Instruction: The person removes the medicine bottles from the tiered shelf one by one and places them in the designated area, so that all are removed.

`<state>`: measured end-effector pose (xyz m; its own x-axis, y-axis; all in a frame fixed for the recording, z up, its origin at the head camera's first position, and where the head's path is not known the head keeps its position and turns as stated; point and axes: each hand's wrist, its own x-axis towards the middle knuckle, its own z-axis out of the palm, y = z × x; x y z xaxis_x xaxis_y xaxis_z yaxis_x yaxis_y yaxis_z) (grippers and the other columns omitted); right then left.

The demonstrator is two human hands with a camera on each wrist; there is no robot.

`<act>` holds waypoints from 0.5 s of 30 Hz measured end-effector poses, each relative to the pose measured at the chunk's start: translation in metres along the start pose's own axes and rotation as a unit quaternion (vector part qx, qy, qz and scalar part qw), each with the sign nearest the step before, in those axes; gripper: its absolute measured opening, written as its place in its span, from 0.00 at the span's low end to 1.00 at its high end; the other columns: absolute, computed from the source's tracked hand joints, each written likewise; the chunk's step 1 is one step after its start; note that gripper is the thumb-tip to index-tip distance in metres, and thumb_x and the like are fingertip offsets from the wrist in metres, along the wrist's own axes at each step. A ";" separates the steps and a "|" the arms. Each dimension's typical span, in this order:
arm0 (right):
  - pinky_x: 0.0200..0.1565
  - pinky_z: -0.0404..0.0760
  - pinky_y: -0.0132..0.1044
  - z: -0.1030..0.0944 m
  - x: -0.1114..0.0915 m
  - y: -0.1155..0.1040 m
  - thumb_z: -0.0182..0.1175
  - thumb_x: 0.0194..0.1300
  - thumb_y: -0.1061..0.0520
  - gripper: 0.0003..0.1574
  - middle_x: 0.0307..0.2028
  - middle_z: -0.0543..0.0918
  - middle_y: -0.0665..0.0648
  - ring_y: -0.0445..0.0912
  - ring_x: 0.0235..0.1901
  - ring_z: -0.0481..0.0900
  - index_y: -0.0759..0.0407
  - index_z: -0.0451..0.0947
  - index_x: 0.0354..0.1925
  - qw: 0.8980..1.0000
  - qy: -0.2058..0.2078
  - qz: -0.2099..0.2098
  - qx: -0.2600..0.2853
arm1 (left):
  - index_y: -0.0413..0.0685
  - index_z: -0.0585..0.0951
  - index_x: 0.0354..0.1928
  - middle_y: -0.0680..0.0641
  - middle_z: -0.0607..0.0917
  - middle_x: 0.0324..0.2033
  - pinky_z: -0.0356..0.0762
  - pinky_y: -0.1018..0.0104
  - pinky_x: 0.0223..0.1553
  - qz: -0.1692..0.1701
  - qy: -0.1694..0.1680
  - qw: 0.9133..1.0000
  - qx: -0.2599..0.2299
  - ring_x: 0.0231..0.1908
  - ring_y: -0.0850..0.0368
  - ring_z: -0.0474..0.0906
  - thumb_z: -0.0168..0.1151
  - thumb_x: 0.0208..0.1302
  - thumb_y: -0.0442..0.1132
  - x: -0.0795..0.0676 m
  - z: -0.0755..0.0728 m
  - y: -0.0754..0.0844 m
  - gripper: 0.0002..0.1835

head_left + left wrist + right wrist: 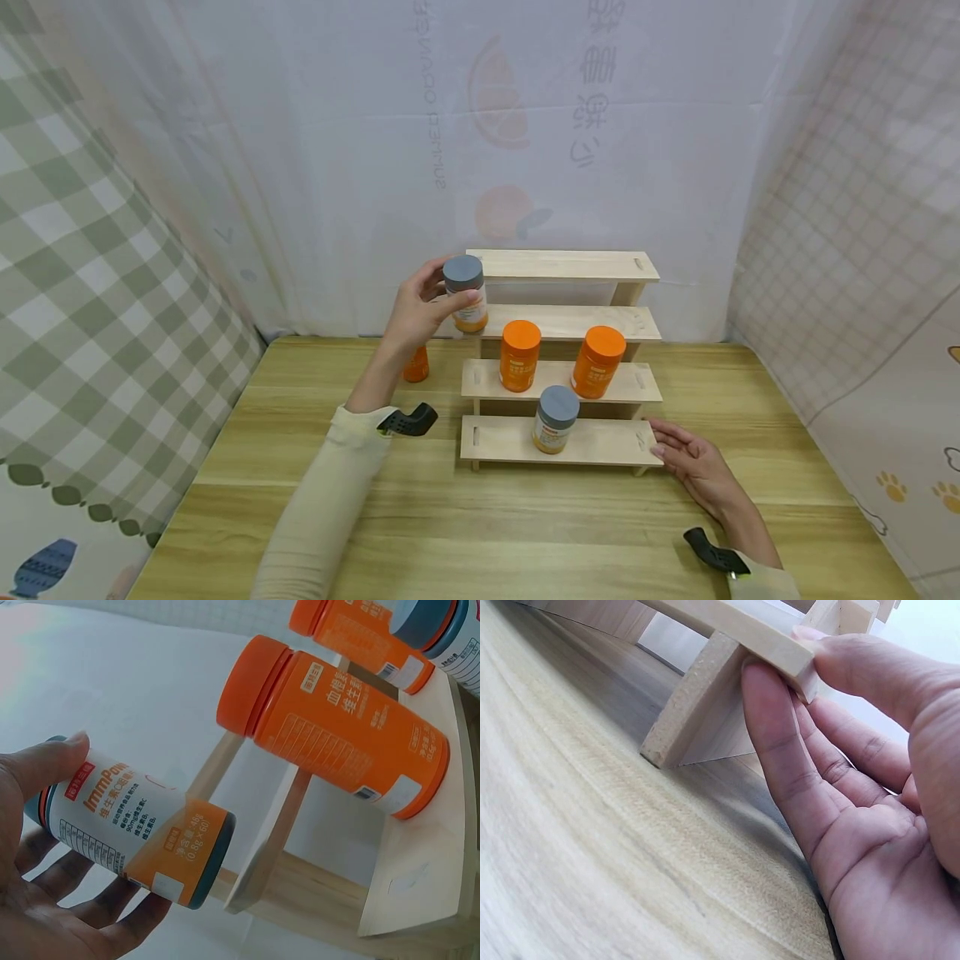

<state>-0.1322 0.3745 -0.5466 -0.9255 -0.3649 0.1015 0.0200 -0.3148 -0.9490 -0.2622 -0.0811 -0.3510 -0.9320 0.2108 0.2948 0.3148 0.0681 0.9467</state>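
My left hand (417,310) grips a supplement bottle (471,310) with a grey lid and a white-and-orange label. It is in front of the left end of the upper tiers of a stepped wooden shelf (495,437); whether its base touches wood I cannot tell. In the left wrist view, thumb and fingers wrap the held bottle (142,817). My right hand (701,471) pinches the right end of the lowest tier, thumb above and fingers below, as the right wrist view shows. Another grey-lidded bottle (557,419) stands on that tier. Two orange bottles, one left (519,357) and one right (597,362), stand one tier higher.
Partly hidden behind my left forearm, an orange bottle (417,367) is on the wooden table (525,533). A white printed cloth (337,167) hangs behind the shelf. Checked cloth (112,267) stands at the left, and patterned cloth (862,292) at the right.
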 end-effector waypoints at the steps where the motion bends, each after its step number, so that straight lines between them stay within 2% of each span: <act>1: 0.54 0.84 0.29 0.000 0.000 0.000 0.44 0.76 0.76 0.31 0.57 0.84 0.50 0.38 0.56 0.83 0.57 0.72 0.69 1.000 -0.001 -0.001 0.000 | 0.57 0.74 0.70 0.45 0.81 0.62 0.77 0.49 0.61 0.000 0.002 1.000 -0.001 0.57 0.46 0.79 0.73 0.65 0.41 -0.001 -0.002 0.000 0.32; 15: 0.54 0.84 0.29 0.000 0.000 0.000 0.44 0.76 0.75 0.31 0.57 0.84 0.51 0.38 0.55 0.83 0.56 0.72 0.69 1.000 -0.001 0.000 0.001 | 0.55 0.75 0.69 0.45 0.81 0.62 0.76 0.58 0.58 -0.009 0.036 0.999 0.004 0.54 0.52 0.79 0.73 0.64 0.40 -0.010 -0.029 -0.004 0.31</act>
<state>-0.1319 0.3745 -0.5463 -0.9245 -0.3674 0.1018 0.0211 -0.3159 -0.9486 -0.2595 -0.1116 -0.3534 -0.9476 0.1395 0.2874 0.3001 0.0799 0.9506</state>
